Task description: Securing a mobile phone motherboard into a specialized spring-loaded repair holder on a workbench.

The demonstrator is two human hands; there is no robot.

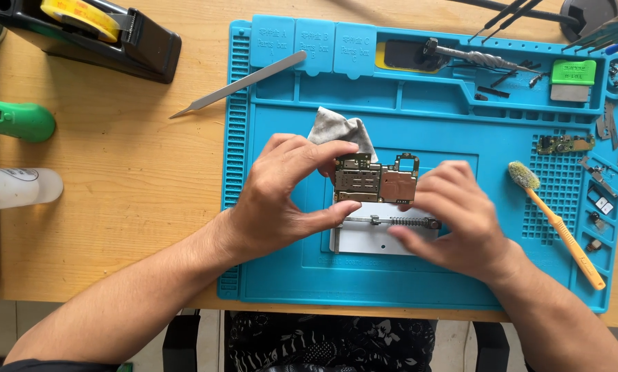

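A: What are the hands doing over the blue mat [281, 275]?

B: Both are holding a small circuit board [376, 179] at the mat's centre. The left hand [281, 200] is pinching the board's left end, thumb under at six o'clock and fingers curling over at twelve, closed on its edges. That is keeping skin off the faces, I'd judge.

A: And the right hand [454, 217]?

B: It is blurring slightly. Its fingertips are touching the board's right end at three o'clock; whether they are gripping or just steadying it, I cannot tell.

A: Why is it raised rather than lying flat?

B: It is hovering just above a pale metal holder plate [385, 238] with a spring bar, directly at six o'clock of the board.

A: Anything else close?

B: A grey cloth [340, 131] is lying at eleven o'clock of the board, partly behind the left fingers. A brush with an orange handle [564, 227] is resting at three o'clock, near the right hand. Metal tweezers [240, 84] are lying across the mat's upper left edge, at ten o'clock.
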